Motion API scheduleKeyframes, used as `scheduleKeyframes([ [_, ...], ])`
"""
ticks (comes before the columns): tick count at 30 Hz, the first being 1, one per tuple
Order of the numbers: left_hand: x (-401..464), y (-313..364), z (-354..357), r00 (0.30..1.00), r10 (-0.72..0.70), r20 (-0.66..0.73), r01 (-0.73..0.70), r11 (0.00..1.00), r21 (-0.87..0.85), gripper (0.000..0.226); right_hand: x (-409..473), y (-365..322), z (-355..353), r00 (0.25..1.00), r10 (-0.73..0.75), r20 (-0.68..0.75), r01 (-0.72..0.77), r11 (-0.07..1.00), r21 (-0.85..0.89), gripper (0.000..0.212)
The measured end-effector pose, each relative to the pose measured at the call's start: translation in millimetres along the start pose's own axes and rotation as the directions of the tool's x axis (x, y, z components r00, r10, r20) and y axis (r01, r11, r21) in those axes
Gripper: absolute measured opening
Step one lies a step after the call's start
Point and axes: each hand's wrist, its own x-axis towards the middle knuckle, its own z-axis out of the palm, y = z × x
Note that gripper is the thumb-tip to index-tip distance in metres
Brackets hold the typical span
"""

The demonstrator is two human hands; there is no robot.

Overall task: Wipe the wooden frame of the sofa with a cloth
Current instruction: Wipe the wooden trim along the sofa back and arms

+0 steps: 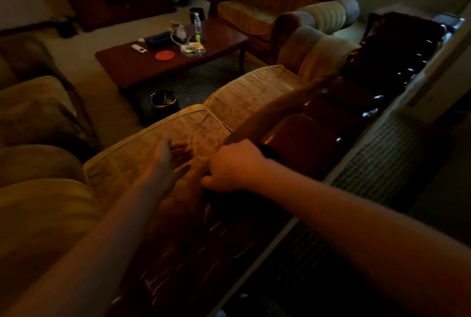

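Observation:
I stand behind the sofa and look down over its back. The dark glossy carved wooden frame [303,143] runs along the top of the back, from lower centre up to the right. My right hand [232,166] has its fingers curled at the frame's top edge, gripping what looks like a dark cloth [229,202] that is hard to make out in the dim light. My left hand [170,158] is blurred, with its fingers spread just over the tan seat cushion [142,153], holding nothing.
A second tan cushion [254,92] lies further right. Beyond the sofa stands a wooden coffee table [132,64] with a bottle [197,23], a red coaster [165,55] and small items. A dark bin [163,101] stands on the floor. Armchairs flank the room; a grille [377,163] lies behind the sofa.

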Motion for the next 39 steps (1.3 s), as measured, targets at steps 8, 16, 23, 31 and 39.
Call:
scheduleKeyframes([
  [8,-9.1,-26.0,-38.2,0.993,0.038,-0.113,-0.042,0.999,-0.031,0.043,10.2,27.2,-9.8,0.976,0.219,0.005,-0.214,0.958,-0.191,0.051],
  [16,-11.2,-33.8,-59.1,0.992,0.053,-0.117,-0.056,0.998,-0.023,0.041,-2.8,4.9,-3.8,0.997,0.073,-0.013,-0.072,0.997,0.011,0.045],
  [23,-16.0,-45.9,-66.8,0.998,0.033,-0.060,-0.030,0.998,0.050,0.042,-10.1,-58.2,27.9,0.996,0.044,-0.074,-0.052,0.992,-0.113,0.040],
  [31,-24.0,-44.2,-87.3,0.995,0.092,-0.030,-0.086,0.985,0.148,0.042,-4.4,26.4,-26.4,0.921,0.346,-0.178,-0.385,0.879,-0.282,0.020],
  [39,-30.5,-53.0,-76.1,0.999,0.039,0.037,-0.045,0.985,0.167,0.039,-13.2,-92.2,48.8,0.999,0.011,-0.046,-0.017,0.991,-0.135,0.026],
])
